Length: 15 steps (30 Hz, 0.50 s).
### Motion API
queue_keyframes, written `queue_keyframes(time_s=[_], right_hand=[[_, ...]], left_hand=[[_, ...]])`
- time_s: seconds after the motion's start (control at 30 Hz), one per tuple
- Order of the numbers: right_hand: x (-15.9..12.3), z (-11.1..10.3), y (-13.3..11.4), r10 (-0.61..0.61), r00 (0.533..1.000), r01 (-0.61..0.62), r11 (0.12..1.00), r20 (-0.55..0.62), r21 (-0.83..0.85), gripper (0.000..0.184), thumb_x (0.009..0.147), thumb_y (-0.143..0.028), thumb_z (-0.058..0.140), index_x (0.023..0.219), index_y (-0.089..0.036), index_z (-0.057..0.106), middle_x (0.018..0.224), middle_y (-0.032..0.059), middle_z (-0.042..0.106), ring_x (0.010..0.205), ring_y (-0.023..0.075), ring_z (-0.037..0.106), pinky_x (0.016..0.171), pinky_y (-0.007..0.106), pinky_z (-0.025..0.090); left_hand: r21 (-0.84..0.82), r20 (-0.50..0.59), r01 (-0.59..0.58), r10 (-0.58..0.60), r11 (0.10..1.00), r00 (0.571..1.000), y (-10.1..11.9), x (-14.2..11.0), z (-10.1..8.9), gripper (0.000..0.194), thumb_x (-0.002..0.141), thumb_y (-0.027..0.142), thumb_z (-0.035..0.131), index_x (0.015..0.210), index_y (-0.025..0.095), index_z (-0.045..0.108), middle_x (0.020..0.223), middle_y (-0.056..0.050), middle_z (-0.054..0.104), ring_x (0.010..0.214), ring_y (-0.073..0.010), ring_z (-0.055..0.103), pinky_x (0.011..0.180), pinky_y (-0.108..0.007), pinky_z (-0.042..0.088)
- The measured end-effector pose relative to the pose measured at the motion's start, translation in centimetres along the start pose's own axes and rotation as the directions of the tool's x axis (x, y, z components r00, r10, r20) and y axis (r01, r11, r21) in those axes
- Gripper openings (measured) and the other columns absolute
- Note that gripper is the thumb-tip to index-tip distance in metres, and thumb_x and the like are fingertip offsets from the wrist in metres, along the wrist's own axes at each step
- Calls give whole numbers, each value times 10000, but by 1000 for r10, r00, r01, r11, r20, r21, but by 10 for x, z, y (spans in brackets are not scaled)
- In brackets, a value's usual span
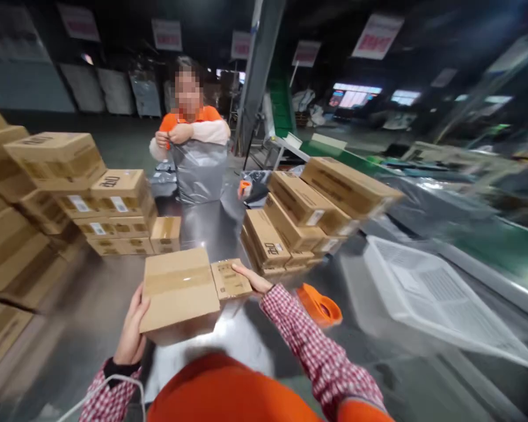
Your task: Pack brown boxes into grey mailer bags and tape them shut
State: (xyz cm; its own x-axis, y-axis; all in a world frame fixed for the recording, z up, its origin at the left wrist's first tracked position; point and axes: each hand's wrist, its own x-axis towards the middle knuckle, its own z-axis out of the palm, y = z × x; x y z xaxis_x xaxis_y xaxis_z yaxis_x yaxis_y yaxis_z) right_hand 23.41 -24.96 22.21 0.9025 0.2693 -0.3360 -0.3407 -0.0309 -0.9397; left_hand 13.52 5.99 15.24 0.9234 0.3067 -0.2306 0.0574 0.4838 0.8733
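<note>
In the head view a larger cardboard box (pixel 180 293) with brown tape across its top is just in front of me. My left hand (pixel 131 328) grips its left side, thumb near the top edge. Pressed against its right side is a smaller cardboard box (pixel 231 278) with dark print on top. My right hand (pixel 254 280) is closed on this smaller box, thumb on top and the other fingers hidden beneath or behind it. An orange tape dispenser (pixel 320 306) lies on the metal table (pixel 202 223) beside my right forearm.
Stacked cardboard boxes stand at left (pixel 118 196) and right (pixel 290 217). Across the table a co-worker (pixel 189 126) holds a grey plastic bag (pixel 200 173). A white plastic basket (pixel 444 299) sits at right near a green conveyor (pixel 479 240). Another orange dispenser (pixel 244 187) lies farther back.
</note>
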Motion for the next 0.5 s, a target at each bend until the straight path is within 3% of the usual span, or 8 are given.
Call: queue_keyframes(time_s=[0.07, 0.2, 0.33, 0.5], right_hand=[[1, 9, 14, -3, 999, -1, 995, 36, 99, 410, 898, -421, 587, 1140, -97, 651, 1053, 168, 728, 916, 216, 722, 902, 349, 562], [5, 15, 27, 2, 1000, -1, 956, -4, 293, 433, 751, -459, 746, 1063, -171, 660, 1038, 105, 743, 1018, 232, 715, 979, 357, 545], [5, 10, 27, -16, 1000, 18, 951, -9, 308, 470, 688, -504, 794, 1013, -182, 688, 987, 105, 749, 1047, 266, 707, 996, 376, 537], [3, 8, 25, -60, 997, 45, 956, 42, 290, 490, 707, -535, 783, 1028, -175, 695, 1041, 125, 739, 1033, 290, 704, 965, 422, 540]], left_hand=[[-4, 20, 0, 0, 1000, 1000, 1, 1, -1, 744, 759, 463, 763, 1427, 277, 493, 1545, -41, 452, 1430, -312, 398, 1233, -441, 285], [2, 52, -5, 5, 1000, 999, 2, 2, -4, 733, 734, 488, 788, 1392, 290, 535, 1532, -46, 470, 1447, -323, 369, 1211, -433, 340], [31, 12, -46, 45, 998, 999, 0, 2, -2, 699, 728, 508, 780, 1359, 288, 571, 1505, -41, 504, 1441, -318, 382, 1178, -460, 394], [93, 22, -54, 52, 994, 998, -2, 4, -6, 664, 738, 547, 760, 1331, 316, 574, 1523, -23, 482, 1447, -295, 376, 1198, -423, 360]])
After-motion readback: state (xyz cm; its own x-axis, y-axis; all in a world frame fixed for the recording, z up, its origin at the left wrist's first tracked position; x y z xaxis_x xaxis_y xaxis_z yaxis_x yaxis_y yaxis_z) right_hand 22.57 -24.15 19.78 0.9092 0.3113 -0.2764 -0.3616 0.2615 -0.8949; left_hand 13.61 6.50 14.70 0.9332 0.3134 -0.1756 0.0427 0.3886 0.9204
